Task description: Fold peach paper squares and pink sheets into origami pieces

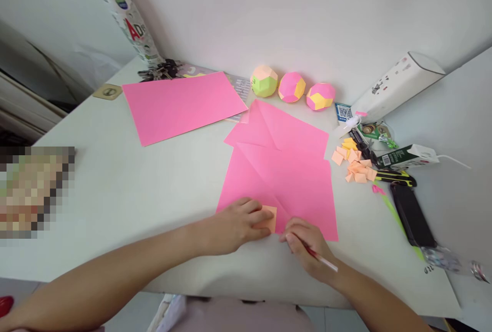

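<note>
My left hand [242, 223] lies with its fingers stretched out over a small peach paper square [272, 215], pressing it onto a pink sheet of paper [303, 188]. Part of the square is hidden under the fingers. To its right, my right hand [307, 244] is closed around a pen [322, 259] with a red and whitish barrel. The pen's tip is hidden by the fingers, close to the lower edge of the pink sheet. Behind that sheet and partly overlapped lies another creased pink sheet [284, 124].
A stack of pink paper [180, 109] lies at the left. Along the wall stand three paper balls [264, 82], a spray can [128, 19] and keys [163, 69]. At the right are folded peach pieces [359, 168], a cutter knife [395, 177], a drink carton [407, 156] and a black phone-like object [413, 214].
</note>
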Demonstrator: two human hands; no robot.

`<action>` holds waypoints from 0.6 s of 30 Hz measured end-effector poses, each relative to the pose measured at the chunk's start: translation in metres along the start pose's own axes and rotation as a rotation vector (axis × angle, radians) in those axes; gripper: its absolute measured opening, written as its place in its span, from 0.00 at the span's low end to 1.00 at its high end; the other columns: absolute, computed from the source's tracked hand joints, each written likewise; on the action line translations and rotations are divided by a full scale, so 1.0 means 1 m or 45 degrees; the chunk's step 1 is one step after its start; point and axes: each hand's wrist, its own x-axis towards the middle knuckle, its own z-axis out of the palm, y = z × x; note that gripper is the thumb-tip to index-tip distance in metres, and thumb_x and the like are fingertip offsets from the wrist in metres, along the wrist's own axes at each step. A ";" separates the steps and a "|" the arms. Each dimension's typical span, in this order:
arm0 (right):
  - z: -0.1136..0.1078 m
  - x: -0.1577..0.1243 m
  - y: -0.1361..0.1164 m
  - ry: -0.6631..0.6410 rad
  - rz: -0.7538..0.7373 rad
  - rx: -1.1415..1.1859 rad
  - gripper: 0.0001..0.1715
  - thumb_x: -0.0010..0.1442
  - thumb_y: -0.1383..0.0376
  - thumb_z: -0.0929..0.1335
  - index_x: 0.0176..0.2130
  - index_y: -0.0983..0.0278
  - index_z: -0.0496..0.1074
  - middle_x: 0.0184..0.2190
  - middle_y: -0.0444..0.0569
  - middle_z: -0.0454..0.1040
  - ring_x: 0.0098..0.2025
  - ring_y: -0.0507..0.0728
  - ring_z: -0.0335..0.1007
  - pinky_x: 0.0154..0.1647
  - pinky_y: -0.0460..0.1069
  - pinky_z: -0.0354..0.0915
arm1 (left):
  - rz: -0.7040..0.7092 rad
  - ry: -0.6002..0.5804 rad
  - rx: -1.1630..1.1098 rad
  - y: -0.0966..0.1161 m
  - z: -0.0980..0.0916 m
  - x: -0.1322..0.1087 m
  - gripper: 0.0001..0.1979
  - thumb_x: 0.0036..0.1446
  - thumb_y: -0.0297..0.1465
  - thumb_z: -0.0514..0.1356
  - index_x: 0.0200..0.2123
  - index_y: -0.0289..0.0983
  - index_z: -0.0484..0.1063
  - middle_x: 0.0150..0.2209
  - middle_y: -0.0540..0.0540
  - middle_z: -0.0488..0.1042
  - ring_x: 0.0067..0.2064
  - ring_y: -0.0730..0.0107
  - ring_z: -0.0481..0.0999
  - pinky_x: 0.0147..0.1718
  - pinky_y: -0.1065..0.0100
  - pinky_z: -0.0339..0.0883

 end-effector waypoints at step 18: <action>0.015 0.000 0.009 0.131 0.127 -0.208 0.13 0.59 0.67 0.65 0.24 0.61 0.59 0.23 0.43 0.68 0.22 0.48 0.60 0.22 0.43 0.58 | 0.009 0.096 0.073 -0.001 0.006 0.000 0.14 0.61 0.26 0.51 0.48 0.41 0.69 0.55 0.45 0.64 0.44 0.62 0.62 0.43 0.62 0.56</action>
